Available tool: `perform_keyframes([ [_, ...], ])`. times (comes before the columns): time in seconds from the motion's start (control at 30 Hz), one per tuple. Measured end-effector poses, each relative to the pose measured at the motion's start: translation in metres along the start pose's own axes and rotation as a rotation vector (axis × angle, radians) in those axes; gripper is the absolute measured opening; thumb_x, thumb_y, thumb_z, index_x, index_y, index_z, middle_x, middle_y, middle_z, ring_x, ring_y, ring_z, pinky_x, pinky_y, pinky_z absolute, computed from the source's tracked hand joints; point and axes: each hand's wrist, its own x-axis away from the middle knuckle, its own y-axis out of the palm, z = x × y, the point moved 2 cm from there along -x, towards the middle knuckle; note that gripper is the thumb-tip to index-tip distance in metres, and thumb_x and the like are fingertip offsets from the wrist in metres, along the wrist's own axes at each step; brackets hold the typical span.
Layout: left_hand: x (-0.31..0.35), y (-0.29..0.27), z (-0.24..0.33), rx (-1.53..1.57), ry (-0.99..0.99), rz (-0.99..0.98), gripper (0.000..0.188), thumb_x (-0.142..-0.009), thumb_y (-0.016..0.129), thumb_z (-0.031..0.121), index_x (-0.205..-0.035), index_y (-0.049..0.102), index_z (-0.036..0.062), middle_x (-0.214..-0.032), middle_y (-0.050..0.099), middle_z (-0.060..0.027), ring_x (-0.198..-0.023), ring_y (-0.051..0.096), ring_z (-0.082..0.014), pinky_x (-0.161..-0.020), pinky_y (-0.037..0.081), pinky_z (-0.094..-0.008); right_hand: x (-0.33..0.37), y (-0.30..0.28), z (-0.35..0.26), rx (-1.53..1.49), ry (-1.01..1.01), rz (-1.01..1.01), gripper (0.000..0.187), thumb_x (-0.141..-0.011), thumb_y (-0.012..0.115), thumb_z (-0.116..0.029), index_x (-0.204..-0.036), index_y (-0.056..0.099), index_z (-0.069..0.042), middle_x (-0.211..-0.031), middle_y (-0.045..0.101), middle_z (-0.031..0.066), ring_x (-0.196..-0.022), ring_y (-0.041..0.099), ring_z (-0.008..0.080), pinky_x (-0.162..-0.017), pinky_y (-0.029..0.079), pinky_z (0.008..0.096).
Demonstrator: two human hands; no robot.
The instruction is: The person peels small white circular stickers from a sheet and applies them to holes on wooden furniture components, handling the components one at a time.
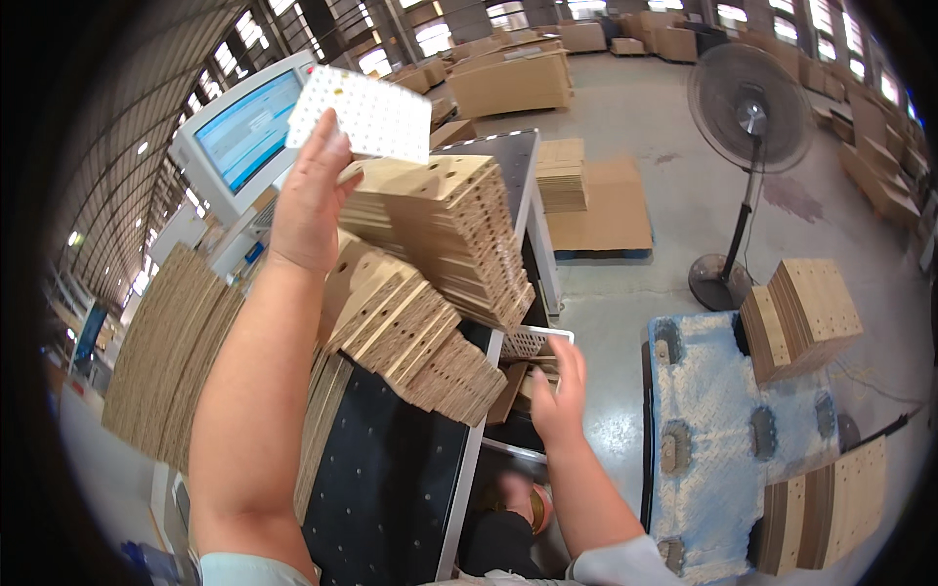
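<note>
In the head view, our landmark is the black table point(381, 459). Above its far left part we see the white dotted sheet point(376, 117), with our left hand point(308, 215) reaching up to it. Our fingers lie straight over its lower left edge; we cannot tell whether a finger and thumb pinch it, since its back is hidden. Our right hand point(559, 410) is empty, thumb spread away from the fingers, just beyond the table's right edge, near the white basket point(528, 339).

On the table, the tall board stack point(440, 230) and the lower board stack point(405, 327) stand side by side, perhaps squared up so that single boards come away easily and the drilled holes face us. The sheet is probably raised to keep its dotted face in sight, above the tall stack and before the monitor point(244, 132) at the table's far left. Its face is turned toward us; its long axis runs crosswise over the table's far end, the right end dipping a little lower than the left
</note>
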Motion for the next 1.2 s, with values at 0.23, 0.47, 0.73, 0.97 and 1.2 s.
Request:
perform_keyframes([
  [0.23,0.155,-0.052,0.045,0.357,0.1,0.024,0.058,-0.092,0.049,0.032,-0.135,0.039,-0.0052,-0.133,0.047,-0.0142,-0.116,0.05,-0.0208,-0.099,0.038,-0.0359,0.138,-0.045,-0.038,-0.683,0.572,-0.41,0.025,-0.087,0.055,-0.002,-0.112,0.055,-0.003,-0.097,0.061,0.0126,-0.095,0.058,0.0202,-0.086,0.046,0.0345],
  [0.47,0.392,-0.097,0.032,0.293,-0.577,0.128,0.043,-0.095,0.047,0.024,-0.131,0.047,-0.0004,-0.125,0.054,-0.0115,-0.111,0.052,-0.017,-0.095,0.04,-0.0309,0.137,-0.008,-0.108,-1.198,0.815,-0.9,0.07,-0.088,0.051,-0.052,-0.14,0.025,-0.012,-0.107,0.061,0.0169,-0.098,0.059,0.0253,-0.084,0.047,0.039],
  [0.73,0.493,-0.144,0.075,0.108,-0.563,0.252,0.041,-0.095,0.048,0.02,-0.127,0.05,-0.0039,-0.126,0.054,-0.0152,-0.117,0.05,-0.0204,-0.101,0.035,-0.033,0.198,0.02,-0.197,-1.286,1.021,-1.446,0.075,-0.084,0.057,-0.005,-0.145,0.015,-0.004,-0.134,0.045,0.0173,-0.122,0.045,0.0233,-0.101,0.034,0.0373],
  [0.97,0.521,-0.187,0.067,0.252,-0.46,0.094,0.04,-0.095,0.048,0.02,-0.13,0.049,0.0002,-0.13,0.051,-0.0121,-0.121,0.046,-0.0199,-0.102,0.034,-0.0324,0.222,0.023,-0.203,-0.766,0.498,-1.621,0.037,-0.08,0.056,0.011,-0.114,0.062,-0.002,-0.113,0.061,0.0103,-0.108,0.055,0.0187,-0.093,0.041,0.0295],
  [1.2,0.56,-0.306,0.049,-0.127,-0.363,0.583,0.025,-0.088,0.06,0.008,-0.112,0.062,0.005,-0.12,0.056,-0.005,-0.11,0.052,-0.0142,-0.094,0.041,-0.029,0.197,0.013,-0.14,-0.572,0.808,-0.821,0.026,-0.079,0.051,0.011,-0.103,0.059,0.005,-0.105,0.06,0.0177,-0.089,0.062,0.0274,-0.075,0.053,0.0357],
])
